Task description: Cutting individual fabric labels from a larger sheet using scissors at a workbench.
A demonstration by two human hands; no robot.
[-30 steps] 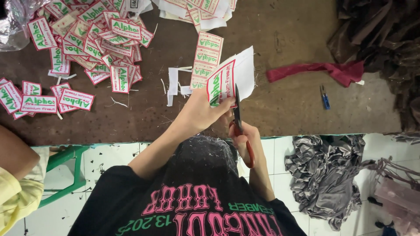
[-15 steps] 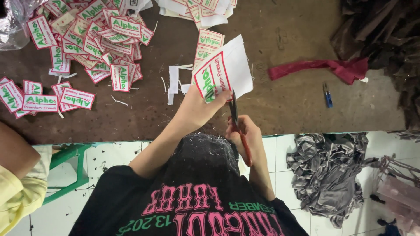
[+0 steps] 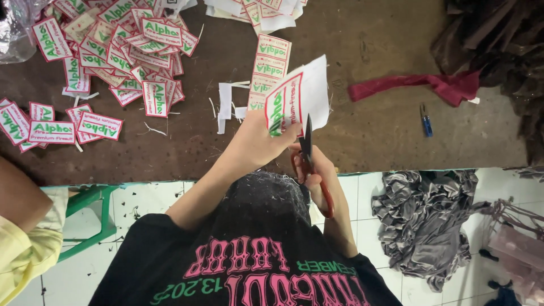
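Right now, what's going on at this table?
A person in a black shirt is cutting fabric labels apart. The left hand holds up a white label piece with a red border, and the right hand works red-handled scissors whose blades meet its lower edge. A strip of uncut labels lies just beyond on the brown table, with a pile of cut labels to the left. A red cloth and a small blue clipper lie to the right.
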